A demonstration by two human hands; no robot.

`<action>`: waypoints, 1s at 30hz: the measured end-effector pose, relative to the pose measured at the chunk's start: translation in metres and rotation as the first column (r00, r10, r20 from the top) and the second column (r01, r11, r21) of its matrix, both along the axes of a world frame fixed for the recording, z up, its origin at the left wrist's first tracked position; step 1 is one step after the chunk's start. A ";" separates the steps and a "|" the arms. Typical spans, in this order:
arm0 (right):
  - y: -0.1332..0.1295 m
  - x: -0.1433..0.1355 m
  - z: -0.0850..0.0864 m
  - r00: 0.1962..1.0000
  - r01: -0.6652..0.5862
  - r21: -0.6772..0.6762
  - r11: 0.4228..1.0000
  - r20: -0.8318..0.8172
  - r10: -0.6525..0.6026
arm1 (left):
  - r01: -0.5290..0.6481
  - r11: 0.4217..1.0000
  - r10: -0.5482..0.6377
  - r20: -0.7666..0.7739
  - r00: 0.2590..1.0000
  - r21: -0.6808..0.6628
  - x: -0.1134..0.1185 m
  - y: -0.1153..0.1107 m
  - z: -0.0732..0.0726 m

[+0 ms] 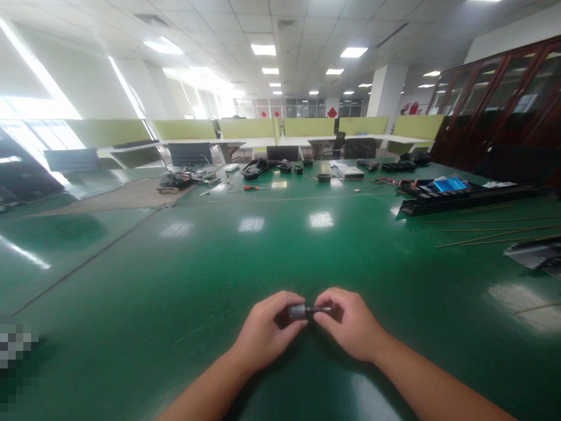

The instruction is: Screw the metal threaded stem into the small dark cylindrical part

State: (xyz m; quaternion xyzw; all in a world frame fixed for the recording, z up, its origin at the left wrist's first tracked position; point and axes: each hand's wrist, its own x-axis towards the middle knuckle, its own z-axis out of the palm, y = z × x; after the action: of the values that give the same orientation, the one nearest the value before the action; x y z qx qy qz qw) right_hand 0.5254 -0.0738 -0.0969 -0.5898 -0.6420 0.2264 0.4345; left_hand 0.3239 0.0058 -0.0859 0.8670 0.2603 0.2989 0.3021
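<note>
Pinching was shown over near part of green tabletop [197, 263]: grey cylinder [297, 311] held between thumb and fingers of left hand [263, 332], slim dark shaft [312, 310] likewise by right hand [356, 327]. Two-handed handling was inferred; steady alignment was judged necessary.

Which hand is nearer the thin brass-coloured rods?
Right. The right hand is left of the thin rods, closer to the person; the left hand likewise, but farther left.

No readable text or labels anywhere.
</note>
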 end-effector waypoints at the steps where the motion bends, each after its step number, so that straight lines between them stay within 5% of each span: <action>1: 0.000 0.000 0.000 1.000 0.000 0.000 1.000 -0.001 0.000 | 0.001 1.000 -0.001 0.003 1.000 0.002 0.000 0.000 0.000; 30: 0.000 0.003 0.000 0.999 0.000 -0.023 1.000 -0.054 -0.002 | -0.018 0.999 0.016 0.045 0.999 0.050 -0.002 0.003 -0.003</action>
State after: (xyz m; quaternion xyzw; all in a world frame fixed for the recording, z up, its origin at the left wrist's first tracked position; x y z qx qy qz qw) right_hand 0.5287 -0.0734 -0.0966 -0.5887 -0.6270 0.2495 0.4450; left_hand 0.3222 0.0091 -0.0893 0.8653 0.2532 0.3270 0.2831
